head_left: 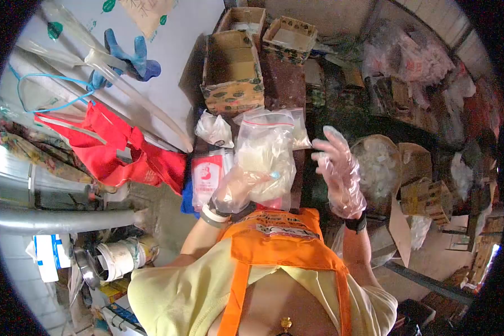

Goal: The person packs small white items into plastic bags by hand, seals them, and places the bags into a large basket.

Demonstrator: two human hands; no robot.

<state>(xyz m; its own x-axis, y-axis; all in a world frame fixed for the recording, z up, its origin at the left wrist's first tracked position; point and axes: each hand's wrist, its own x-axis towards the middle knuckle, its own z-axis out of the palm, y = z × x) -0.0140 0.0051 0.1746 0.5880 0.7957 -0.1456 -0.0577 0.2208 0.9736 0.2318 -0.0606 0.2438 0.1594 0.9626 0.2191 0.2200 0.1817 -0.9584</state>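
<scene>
left hand [235, 187] grips clear red-striped plastic bag [266, 143]; right hand [339, 173] spread, empty; one-handed hold could let bag slip

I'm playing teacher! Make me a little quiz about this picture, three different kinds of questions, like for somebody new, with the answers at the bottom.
1. True or false: the right hand is squeezed into a tight fist.
2. What color is the apron?
a) blue
b) orange
c) green
3. Fill in the blank: the left hand is holding a clear plastic ____ with something pale inside.

Key: 1. False, its fingers are spread. 2. b. 3. bag.
</scene>
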